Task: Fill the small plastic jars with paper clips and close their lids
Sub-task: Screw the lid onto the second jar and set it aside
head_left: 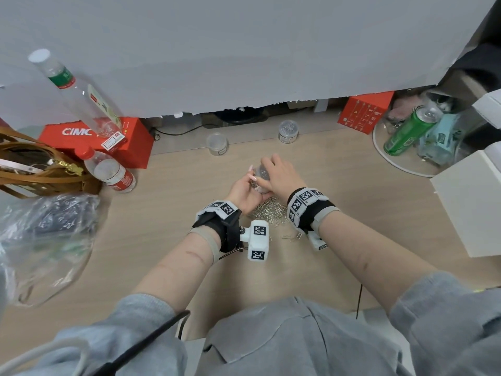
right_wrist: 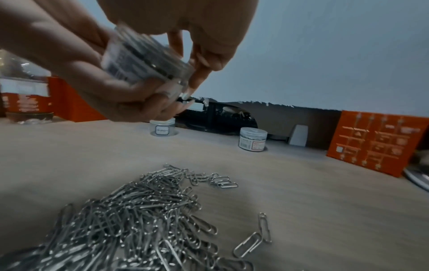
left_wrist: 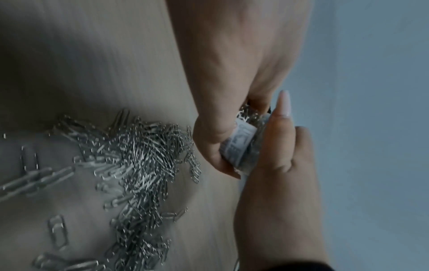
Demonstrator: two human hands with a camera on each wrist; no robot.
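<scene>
The left hand (head_left: 244,192) cradled a small clear plastic jar packed with paper clips (right_wrist: 141,60), fingers curled round its body, above the table. The right hand (head_left: 279,173) gripped the jar's top end, fingertips (right_wrist: 204,60) curled about its rim. Beneath lay a loose heap of silver paper clips (right_wrist: 130,218) on the pale wooden table (head_left: 339,191). Farther back stood an empty clear jar (head_left: 217,143) and a filled, lidded jar (head_left: 288,131), well apart.
</scene>
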